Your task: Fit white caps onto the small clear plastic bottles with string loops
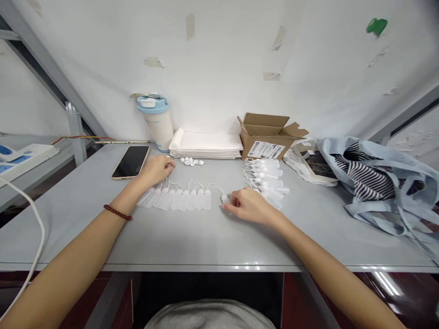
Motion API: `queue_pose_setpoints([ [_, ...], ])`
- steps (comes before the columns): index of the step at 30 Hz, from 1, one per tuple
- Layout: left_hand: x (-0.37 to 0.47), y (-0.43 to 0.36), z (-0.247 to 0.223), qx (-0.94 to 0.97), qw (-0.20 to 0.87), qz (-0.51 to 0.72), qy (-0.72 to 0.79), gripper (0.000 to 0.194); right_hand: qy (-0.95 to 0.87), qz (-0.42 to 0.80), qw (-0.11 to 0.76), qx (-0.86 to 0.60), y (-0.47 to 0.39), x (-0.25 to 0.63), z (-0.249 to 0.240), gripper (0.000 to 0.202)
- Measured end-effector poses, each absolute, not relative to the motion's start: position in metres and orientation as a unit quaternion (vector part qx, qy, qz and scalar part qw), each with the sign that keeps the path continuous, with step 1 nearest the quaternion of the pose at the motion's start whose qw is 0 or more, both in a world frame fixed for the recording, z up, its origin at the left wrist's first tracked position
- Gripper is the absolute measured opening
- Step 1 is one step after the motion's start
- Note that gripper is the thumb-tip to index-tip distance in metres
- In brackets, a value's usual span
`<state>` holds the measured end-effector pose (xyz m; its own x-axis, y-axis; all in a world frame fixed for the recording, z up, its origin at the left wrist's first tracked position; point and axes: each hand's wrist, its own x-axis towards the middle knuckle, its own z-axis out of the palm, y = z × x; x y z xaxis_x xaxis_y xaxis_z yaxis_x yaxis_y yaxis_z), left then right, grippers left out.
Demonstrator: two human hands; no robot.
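My left hand [156, 170] rests on the table between the phone and a little cluster of small white caps [190, 161]. Its fingers are curled together; what they pinch, if anything, is too small to name. In front of it lies a row of flat-looking translucent plastic pieces with white cord loops [183, 200], side by side with the loops pointing away from me. My right hand [249, 205] pinches one such piece, a translucent plastic piece with a cord loop [225, 199], just right of the row. Beyond this hand lies a stack of similar translucent tubes with loops [269, 176].
A phone [131, 162] and a blue-lidded cup [157, 123] stand at the left. Along the wall are a pile of white envelopes [209, 145] and an open cardboard box [269, 141]. A light blue cloth bag [377, 169] fills the right side. A white cable [39, 224] hangs at left.
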<state>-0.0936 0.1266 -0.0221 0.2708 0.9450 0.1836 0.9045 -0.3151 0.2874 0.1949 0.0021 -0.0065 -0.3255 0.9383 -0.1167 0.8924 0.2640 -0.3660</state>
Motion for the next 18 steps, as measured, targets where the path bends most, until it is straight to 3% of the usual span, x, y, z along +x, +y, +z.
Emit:
queue_pose_setpoints([
  [4,-0.088,0.116,-0.008,0.738,0.121,0.238,0.619,0.021,-0.789,0.190,0.081,-0.579,0.003,0.195,-0.007,0.033],
  [6,-0.080,0.104,0.001,0.726,0.174,0.274,0.607,0.027,-0.786,0.190,0.115,-0.577,0.003,0.195,-0.008,0.031],
  [9,-0.063,0.078,0.012,0.659,0.439,0.367,0.489,0.039,-0.783,0.197,0.187,-0.559,0.003,0.194,-0.010,0.028],
  [11,-0.050,0.061,0.015,0.641,0.509,0.350,0.456,0.032,-0.778,0.206,0.235,-0.545,0.003,0.194,-0.011,0.027],
  [18,-0.013,0.030,0.002,0.599,0.573,0.373,0.416,0.028,-0.764,0.217,0.329,-0.511,0.001,0.192,-0.014,0.024],
])
